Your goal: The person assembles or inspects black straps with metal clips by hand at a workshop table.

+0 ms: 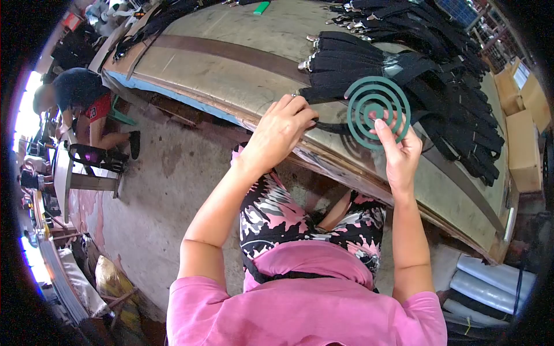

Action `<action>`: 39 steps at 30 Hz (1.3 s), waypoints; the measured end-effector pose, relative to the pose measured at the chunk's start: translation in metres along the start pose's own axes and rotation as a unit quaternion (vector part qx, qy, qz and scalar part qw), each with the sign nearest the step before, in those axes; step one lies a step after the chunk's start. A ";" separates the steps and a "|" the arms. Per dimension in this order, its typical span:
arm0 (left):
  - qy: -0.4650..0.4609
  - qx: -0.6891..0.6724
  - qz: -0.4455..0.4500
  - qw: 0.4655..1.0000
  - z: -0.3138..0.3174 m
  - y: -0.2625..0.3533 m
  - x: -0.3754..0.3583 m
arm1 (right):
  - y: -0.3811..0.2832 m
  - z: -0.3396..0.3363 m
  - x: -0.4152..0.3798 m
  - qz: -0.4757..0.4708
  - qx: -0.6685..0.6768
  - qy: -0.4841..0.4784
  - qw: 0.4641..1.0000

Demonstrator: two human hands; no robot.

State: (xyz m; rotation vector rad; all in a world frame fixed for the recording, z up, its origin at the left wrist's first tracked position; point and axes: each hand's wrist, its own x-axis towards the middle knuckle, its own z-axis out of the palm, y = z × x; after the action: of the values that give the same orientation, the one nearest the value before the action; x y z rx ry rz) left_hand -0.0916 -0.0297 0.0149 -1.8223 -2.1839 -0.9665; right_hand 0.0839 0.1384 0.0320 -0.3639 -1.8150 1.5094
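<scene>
A green mosquito coil (377, 81) is upright between the thumb and fingers of my right hand (401, 153), its spiral facing me above the table's near edge. Bent over that edge, my left hand (283, 130) has its fingers closed at the end of a black strap (334, 127). Part of this strap is hidden behind the coil. Just beyond both hands lies a bundle of black elastic suspenders (352, 60), with metal clips (307, 60) at its left end.
The long worktable (231, 81) carries more black straps (461, 127) on the right and a small green piece (261, 7) at the back. Cardboard boxes (524, 150) and plastic-wrapped rolls (490, 282) stand at the right. Another person (81, 92) bends over a bench (92, 182) at the left.
</scene>
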 end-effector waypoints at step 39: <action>0.021 -0.084 -0.146 0.986 -0.020 0.016 -0.010 | 0.031 0.030 -0.008 0.037 -0.024 -0.071 0.996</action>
State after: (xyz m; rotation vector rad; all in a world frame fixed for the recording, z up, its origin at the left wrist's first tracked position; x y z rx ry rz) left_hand -0.0797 -0.0477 0.0316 -1.5527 -2.4561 -1.2686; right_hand 0.0615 0.1203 -0.0011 -0.3579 -1.9714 1.5791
